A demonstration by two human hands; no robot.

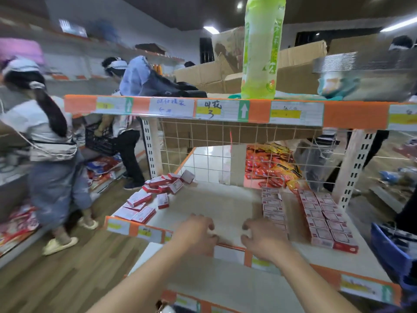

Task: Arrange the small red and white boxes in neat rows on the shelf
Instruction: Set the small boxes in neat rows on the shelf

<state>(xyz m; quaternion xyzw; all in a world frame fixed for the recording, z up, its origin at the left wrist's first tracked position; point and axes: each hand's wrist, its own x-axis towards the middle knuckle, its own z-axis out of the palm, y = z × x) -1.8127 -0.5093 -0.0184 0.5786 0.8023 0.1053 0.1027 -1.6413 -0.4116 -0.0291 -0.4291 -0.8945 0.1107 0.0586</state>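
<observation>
Shelf [225, 206] edge: left hand [198, 231], right hand [259, 239] curled; grip unclear; boxes [325, 220] rowed right.

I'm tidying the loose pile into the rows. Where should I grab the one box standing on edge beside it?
Probably pinch the upright box across its two broad faces near the top edge, coming down from above with the left hand, which is nearer; it stands on a narrow side, so its top is exposed.

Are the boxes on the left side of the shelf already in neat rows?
No, the left boxes lie in a jumbled pile; only the right boxes form rows.
</observation>
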